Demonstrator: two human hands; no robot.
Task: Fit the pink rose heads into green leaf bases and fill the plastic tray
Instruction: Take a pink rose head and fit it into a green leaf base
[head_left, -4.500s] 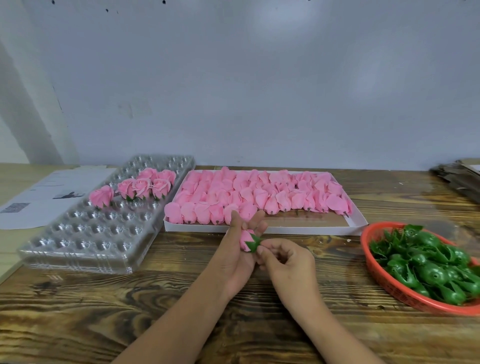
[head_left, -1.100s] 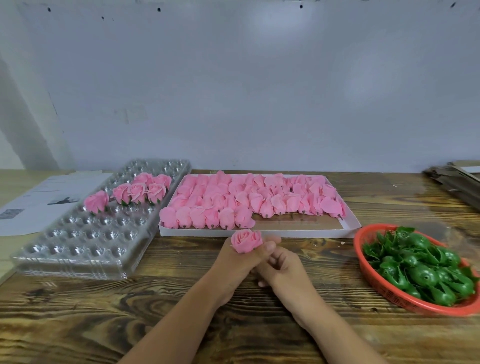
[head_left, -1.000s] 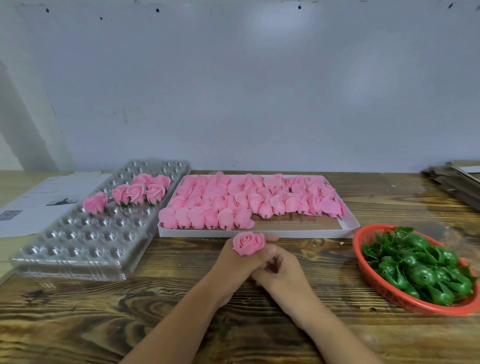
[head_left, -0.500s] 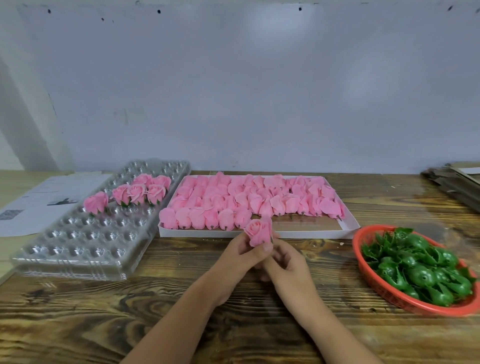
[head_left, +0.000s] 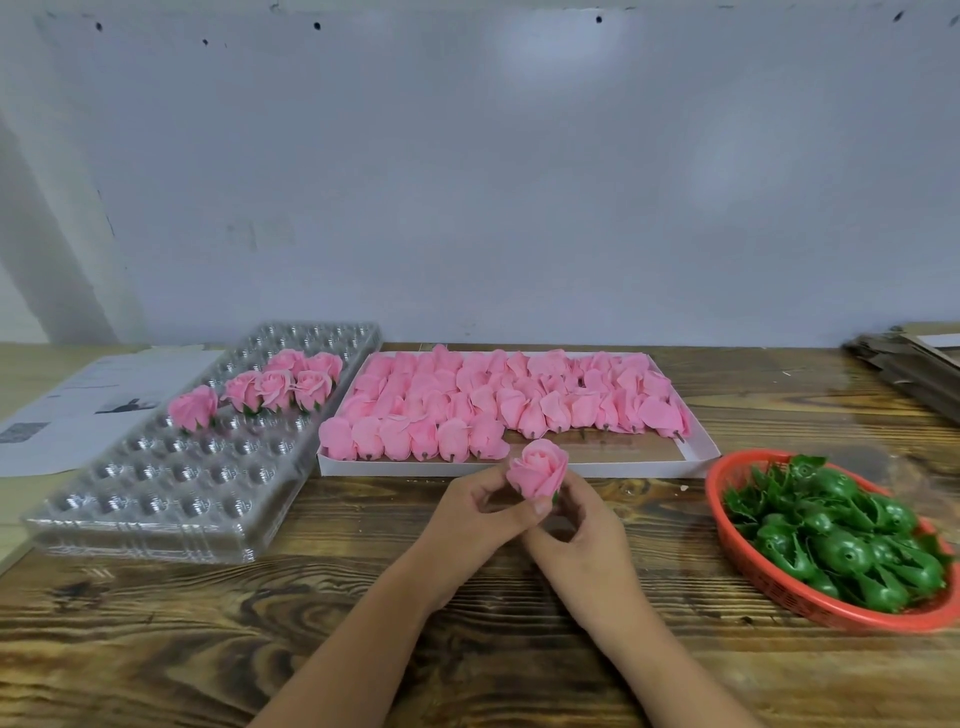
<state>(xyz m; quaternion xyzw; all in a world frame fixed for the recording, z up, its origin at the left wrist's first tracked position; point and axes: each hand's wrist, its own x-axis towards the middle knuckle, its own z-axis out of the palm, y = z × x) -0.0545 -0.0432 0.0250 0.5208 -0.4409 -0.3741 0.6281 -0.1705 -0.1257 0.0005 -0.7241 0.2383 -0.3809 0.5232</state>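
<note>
1. A pink soft-petalled rose head (head_left: 538, 467), bloom open and tilted toward the camera, is held just above the dark-grained wooden table (head_left: 291, 623), in front of the white shallow box of loose pink rose heads (head_left: 519, 470).
2. The left hand (head_left: 480, 512) and right hand (head_left: 582, 535) both pinch it from below; a sliver of green, probably its leaf base, shows at the bottom.
3. The clear plastic dimpled tray (head_left: 171, 483) at left holds six finished roses.
4. A red plastic basket (head_left: 769, 577) of green leaf bases (head_left: 836, 540) sits at right; a pale wall stands behind.
</note>
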